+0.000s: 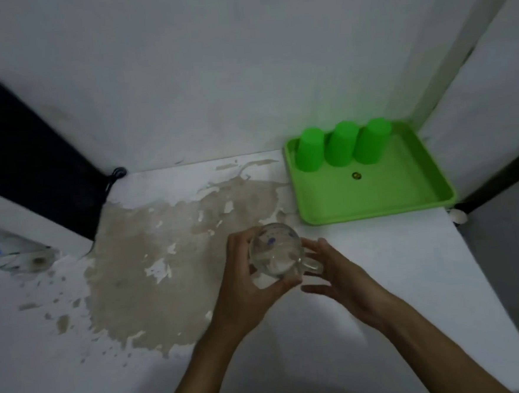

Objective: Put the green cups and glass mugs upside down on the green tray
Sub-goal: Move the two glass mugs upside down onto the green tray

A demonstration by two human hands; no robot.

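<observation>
A clear glass mug [275,250] with small blue marks is held above the white table, in front of the green tray [375,200]. My left hand [249,286] wraps around its body from the left. My right hand [341,279] has its fingers spread beside the mug's handle [313,264], touching or nearly touching it. Three green cups [310,149] [342,144] [371,141] stand upside down in a row along the tray's far edge. The near part of the tray is bare, with a small dark round mark in the middle.
The white table top [395,263] has a large worn beige patch [163,249] left of my hands. White walls close the back and right. A dark panel [28,163] with a black cable stands at left. The table's right edge drops off beside the tray.
</observation>
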